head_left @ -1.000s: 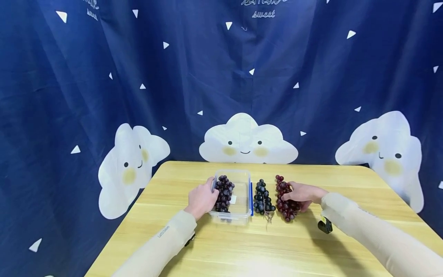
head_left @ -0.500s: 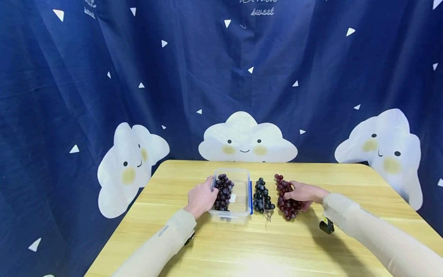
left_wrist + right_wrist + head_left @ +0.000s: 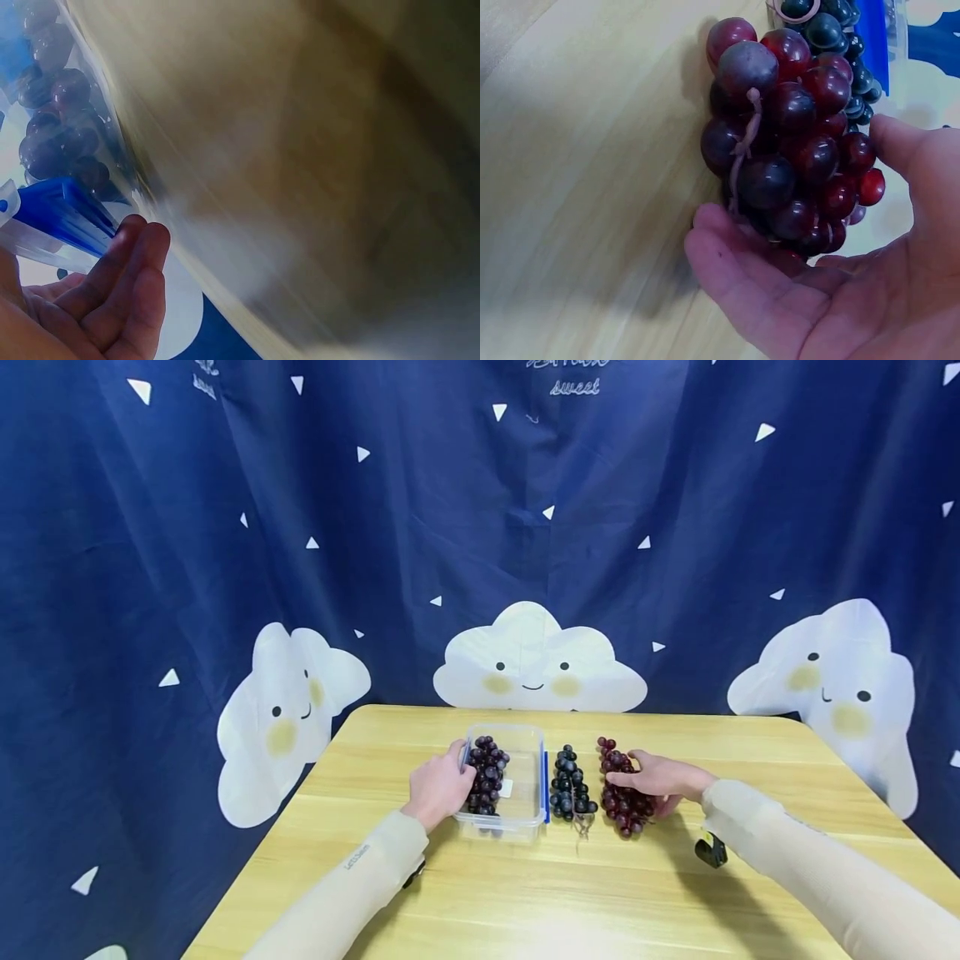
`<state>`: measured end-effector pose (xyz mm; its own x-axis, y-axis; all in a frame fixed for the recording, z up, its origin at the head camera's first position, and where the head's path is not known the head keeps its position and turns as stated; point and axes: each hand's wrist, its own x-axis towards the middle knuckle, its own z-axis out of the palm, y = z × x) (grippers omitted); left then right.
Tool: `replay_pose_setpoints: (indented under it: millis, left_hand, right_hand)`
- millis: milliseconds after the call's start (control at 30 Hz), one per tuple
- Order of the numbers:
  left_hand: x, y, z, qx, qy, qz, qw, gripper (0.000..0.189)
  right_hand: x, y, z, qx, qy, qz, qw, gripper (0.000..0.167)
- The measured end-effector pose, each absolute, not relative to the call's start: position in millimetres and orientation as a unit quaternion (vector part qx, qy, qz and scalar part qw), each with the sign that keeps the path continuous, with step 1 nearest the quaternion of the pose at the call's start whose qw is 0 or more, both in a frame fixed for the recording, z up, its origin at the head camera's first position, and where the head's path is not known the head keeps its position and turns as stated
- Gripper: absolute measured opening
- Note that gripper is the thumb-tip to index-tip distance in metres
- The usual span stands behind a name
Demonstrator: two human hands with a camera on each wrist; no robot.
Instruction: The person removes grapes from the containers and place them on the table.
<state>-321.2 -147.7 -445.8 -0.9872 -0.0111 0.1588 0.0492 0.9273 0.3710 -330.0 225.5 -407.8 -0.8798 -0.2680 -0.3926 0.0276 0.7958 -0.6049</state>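
My left hand (image 3: 441,787) holds the left side of a clear plastic food container (image 3: 525,827), its fingers at a blue latch flap (image 3: 67,210). Inside the container, along its left wall, lies a bunch of dark purple grapes (image 3: 487,772). To the right, my right hand (image 3: 663,779) grips a bunch of red grapes (image 3: 621,802) on the table. In the right wrist view the thumb lies on one side of the red bunch (image 3: 802,150) and the curled fingers (image 3: 739,277) on the other. A bunch of blue-black grapes (image 3: 566,785) lies between container and red bunch.
A second blue latch flap (image 3: 546,787) hangs on the container's right side, close to the blue-black grapes. The wooden table (image 3: 525,893) ends at the back before a dark blue curtain (image 3: 480,527) with smiling clouds.
My right thumb has stretched out a little further left over the red grapes. The left hand and the container stay in place; the head view shifts slightly.
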Motion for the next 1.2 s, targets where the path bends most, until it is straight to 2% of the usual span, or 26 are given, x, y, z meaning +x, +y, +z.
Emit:
replay_pose_setpoints:
  millis: [167,333,500,900,1067,1200]
  left_hand:
    - [-322.7,-146.0,-446.2,-0.007,-0.980,-0.182,0.076,0.058]
    - [-325.8,-141.2,-444.4,-0.014,-0.981,-0.174,0.084,0.058]
    - [-326.3,-140.3,-446.8,-0.018,-0.984,-0.165,0.067,0.059]
    - [-328.4,-143.7,-445.3,-0.015,-0.983,-0.157,0.092,0.056]
    - [-323.3,-143.7,-445.0,-0.018,-0.984,-0.157,0.078,0.057]
    - [-322.6,-142.7,-443.9,-0.012,-0.983,-0.164,0.076,0.058]
  right_hand:
    - [-328.9,225.7,-404.5,-0.072,0.928,-0.289,0.225,0.098]
    - [-329.0,228.2,-401.4,-0.083,0.934,-0.272,0.215,0.092]
    - [-326.9,227.6,-401.4,-0.090,0.936,-0.261,0.218,0.086]
    - [-331.5,221.5,-401.3,-0.109,0.945,-0.236,0.200,0.087]
    - [-325.9,221.8,-405.4,-0.110,0.942,-0.243,0.204,0.089]
    - [-325.1,223.5,-405.5,-0.117,0.946,-0.240,0.185,0.086]
